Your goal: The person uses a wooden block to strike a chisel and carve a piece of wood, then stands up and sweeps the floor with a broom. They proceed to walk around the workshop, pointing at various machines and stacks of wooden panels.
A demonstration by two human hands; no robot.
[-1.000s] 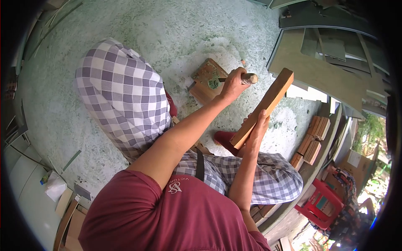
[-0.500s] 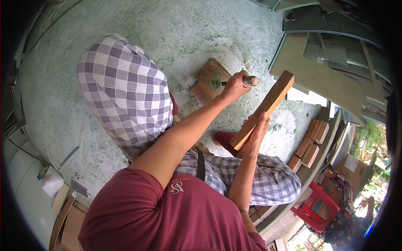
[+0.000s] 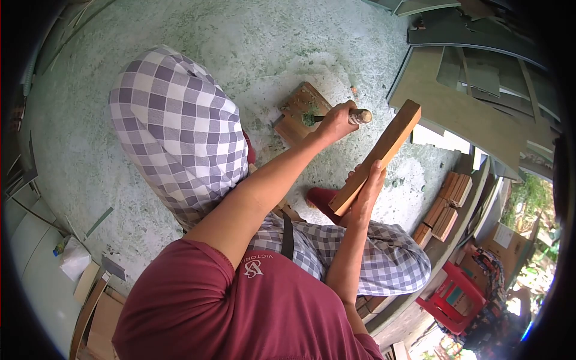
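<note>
My left hand (image 3: 337, 126) is closed around the handle of a chisel (image 3: 360, 116), whose butt end sticks out to the right of the fist. Its dark blade reaches left over a flat wooden block (image 3: 292, 127) on the floor. The block has a row of small marks or holes along its upper part. A dark greenish clump (image 3: 309, 116) lies by the blade tip; what it is I cannot make out. In my right hand (image 3: 367, 187) is a long squared wooden bar (image 3: 387, 144), gripped near its lower end and slanting up right, apart from the chisel.
Stacked wooden blocks (image 3: 445, 207) line the ledge at right. Large boards (image 3: 474, 120) lean at upper right. A red plastic stool (image 3: 454, 297) and a person in patterned clothing (image 3: 489, 324) are at lower right. A plastic bag (image 3: 73, 258) lies at left.
The chisel has tilted slightly and its blade now shows nearer the green clump. Both hands keep their grips, and the bar has barely moved.
</note>
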